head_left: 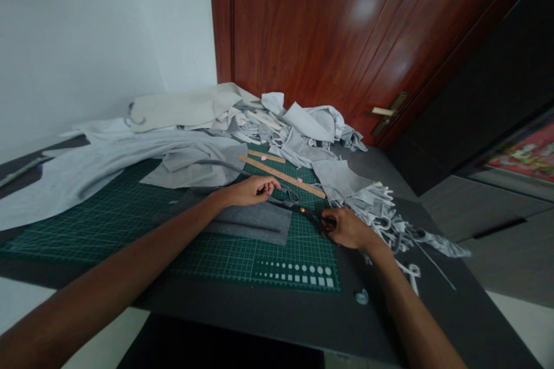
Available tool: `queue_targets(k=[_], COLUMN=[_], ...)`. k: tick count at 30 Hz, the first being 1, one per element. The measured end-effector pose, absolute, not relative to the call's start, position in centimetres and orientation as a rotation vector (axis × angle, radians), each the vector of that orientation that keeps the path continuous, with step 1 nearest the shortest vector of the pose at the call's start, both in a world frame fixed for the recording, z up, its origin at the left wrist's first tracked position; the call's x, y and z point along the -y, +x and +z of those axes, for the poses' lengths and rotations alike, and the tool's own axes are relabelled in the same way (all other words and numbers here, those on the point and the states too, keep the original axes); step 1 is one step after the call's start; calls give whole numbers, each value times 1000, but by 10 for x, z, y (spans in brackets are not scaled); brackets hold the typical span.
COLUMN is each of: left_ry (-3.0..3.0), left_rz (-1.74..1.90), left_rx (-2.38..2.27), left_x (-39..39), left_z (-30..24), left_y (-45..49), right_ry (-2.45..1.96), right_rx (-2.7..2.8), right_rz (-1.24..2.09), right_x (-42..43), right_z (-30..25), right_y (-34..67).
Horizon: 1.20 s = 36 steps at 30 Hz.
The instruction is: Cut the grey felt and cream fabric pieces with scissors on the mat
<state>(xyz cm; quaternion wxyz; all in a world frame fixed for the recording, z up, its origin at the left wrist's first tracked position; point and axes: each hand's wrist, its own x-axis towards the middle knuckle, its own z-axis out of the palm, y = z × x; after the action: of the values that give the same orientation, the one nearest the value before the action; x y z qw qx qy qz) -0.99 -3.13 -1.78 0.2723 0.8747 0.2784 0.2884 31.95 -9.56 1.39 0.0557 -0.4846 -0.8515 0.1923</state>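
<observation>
The piece of grey felt (249, 225) lies flat on the green cutting mat (277, 259), towards the front of the bench (242, 311), with the left hand (250, 192) at its far edge and the right hand (348, 229) off to its right. It looks light and soft, likely to bend and creep under any push, though thick enough to stay flat without much help. A flat press near the edge being worked would probably steady it better than a pinch, which could pucker it. The left hand is half curled, its fingers (269, 186) bent down close to the tips of the scissors (300, 212), but whether they are pinching anything or only pressing down cannot be told from this view. The right hand is closed firmly around the black scissor handles, with most of the grip hidden behind the knuckles. The scissors look light and stiff, and their blades point left across the mat, just past the felt's far corner. A wooden ruler (281, 176) lies beyond the left hand, and a heap of pale cloth scraps (367, 210) sits just beyond the right hand, towards the bench's right edge.
</observation>
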Motion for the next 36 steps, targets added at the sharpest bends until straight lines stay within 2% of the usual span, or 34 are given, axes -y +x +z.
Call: queue_targets(k=[36], left_ry=[2331], left_rz=[740], left_rx=[-778], left_x=[33], left_z=[-16], left_y=[-9], right_ry=[-1457], right_rx=[2590], right_rz=[554], right_x=[96], right_z=[14], right_y=[319])
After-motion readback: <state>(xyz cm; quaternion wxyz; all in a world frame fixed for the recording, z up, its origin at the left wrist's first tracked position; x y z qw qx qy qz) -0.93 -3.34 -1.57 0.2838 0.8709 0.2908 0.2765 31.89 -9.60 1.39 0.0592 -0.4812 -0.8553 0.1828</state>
